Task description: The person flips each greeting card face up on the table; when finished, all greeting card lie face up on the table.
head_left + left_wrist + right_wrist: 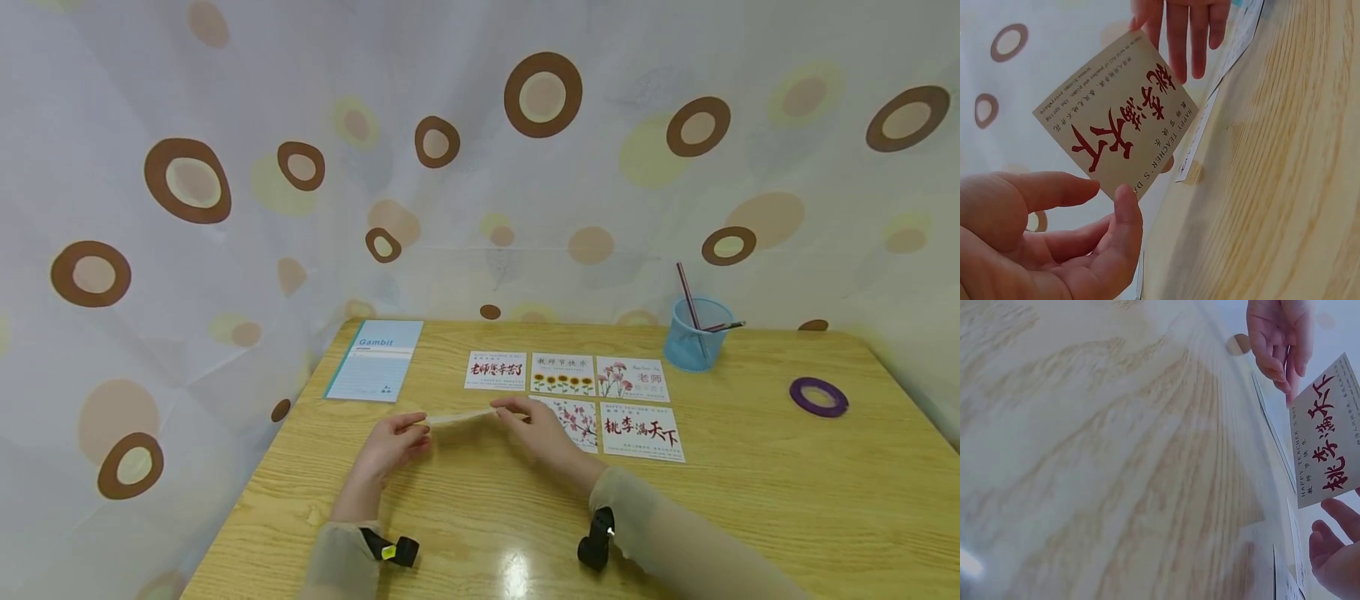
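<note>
A greeting card (pixel 459 417) with large red Chinese characters is held above the table, seen almost edge-on in the head view. My left hand (pixel 390 452) pinches one end between thumb and fingers. At the opposite end, my right hand (pixel 546 435) pinches the card too, its other fingers extended. The printed face of the card (pixel 1119 119) shows in the left wrist view, with "HAPPY TEACHER'S DAY" along one edge. Just right of my right hand, a pink blossom card (pixel 576 425) lies partly covered by that hand, beside another red-character card (pixel 642 432).
Behind these lie a red-lettered card (pixel 495 371), a sunflower card (pixel 562 375) and a pink flower card (pixel 633 379). A notebook (pixel 375 361) is at the back left. A blue pencil cup (pixel 692 346) stands back right, near a purple ring (pixel 836 407) on the wooden table (pixel 765 517).
</note>
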`<move>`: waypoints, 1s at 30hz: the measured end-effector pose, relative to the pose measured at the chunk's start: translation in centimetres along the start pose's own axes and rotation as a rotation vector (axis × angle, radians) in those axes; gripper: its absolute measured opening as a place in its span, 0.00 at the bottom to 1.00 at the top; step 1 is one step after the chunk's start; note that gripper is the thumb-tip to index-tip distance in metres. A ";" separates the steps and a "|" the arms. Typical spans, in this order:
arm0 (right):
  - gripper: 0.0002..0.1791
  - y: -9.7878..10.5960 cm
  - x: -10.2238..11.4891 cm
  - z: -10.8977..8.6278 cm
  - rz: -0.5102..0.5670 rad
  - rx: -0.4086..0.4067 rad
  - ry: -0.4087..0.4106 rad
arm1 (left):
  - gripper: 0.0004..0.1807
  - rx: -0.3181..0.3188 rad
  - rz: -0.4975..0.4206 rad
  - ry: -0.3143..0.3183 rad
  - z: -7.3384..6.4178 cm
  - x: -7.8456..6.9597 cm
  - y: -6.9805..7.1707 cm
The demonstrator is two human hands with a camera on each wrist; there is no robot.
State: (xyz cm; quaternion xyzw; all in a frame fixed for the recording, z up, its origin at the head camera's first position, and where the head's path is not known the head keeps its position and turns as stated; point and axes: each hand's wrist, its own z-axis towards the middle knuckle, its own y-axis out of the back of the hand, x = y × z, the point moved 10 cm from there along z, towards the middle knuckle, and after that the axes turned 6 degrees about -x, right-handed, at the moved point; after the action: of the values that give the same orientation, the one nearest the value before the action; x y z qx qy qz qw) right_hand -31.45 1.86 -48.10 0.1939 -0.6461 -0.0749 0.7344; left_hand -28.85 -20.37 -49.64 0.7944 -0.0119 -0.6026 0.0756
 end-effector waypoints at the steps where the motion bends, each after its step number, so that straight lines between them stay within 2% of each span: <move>1: 0.16 0.2 0.0 0.1 0.003 -0.013 -0.002 | 0.22 -0.003 0.008 -0.006 0.0 -0.1 0.0; 8: 0.15 1.0 0.0 0.5 0.049 -0.065 -0.025 | 0.19 -0.064 0.061 -0.029 0.2 -0.4 0.1; 16: 0.16 1.4 -0.6 0.7 0.181 -0.095 -0.117 | 0.13 -0.107 0.073 -0.037 0.3 -0.5 0.3; 19: 0.17 1.4 -0.6 0.8 0.218 -0.097 -0.120 | 0.11 -0.122 0.073 -0.039 0.3 -0.5 0.4; 24: 0.17 1.4 -0.9 0.8 0.256 -0.089 -0.149 | 0.08 -0.139 0.026 -0.047 0.3 -0.8 0.4; 30: 0.16 0.8 -1.4 0.7 0.275 -0.041 -0.155 | 0.08 -0.150 -0.015 -0.053 0.3 -0.7 0.3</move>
State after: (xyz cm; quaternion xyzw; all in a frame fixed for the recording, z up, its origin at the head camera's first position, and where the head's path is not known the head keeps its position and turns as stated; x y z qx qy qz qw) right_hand -32.48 2.90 -49.00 0.0824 -0.7196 -0.0014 0.6895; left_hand -29.30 -20.64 -48.99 0.7703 0.0373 -0.6231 0.1300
